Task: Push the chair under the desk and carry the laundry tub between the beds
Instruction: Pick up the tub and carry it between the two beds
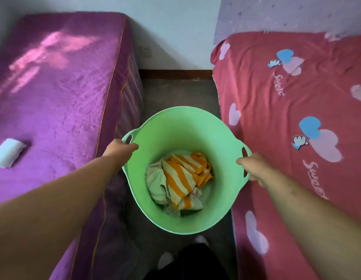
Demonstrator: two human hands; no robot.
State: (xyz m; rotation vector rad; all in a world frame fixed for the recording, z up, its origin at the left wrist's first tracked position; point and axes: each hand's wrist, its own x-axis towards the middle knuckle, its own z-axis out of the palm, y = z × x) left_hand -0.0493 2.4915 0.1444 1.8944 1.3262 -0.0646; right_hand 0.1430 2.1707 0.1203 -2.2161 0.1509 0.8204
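A round green laundry tub hangs in the narrow gap between two beds, above the grey floor. Inside it lies crumpled laundry, orange-and-cream striped cloth over pale cloth. My left hand grips the tub's left handle at the rim. My right hand grips the right handle. The chair and the desk are out of view.
A purple bed runs along the left, with a white folded item on it. A red bed with heart prints runs along the right. The grey floor strip ends at a white wall with a socket. My feet stand below the tub.
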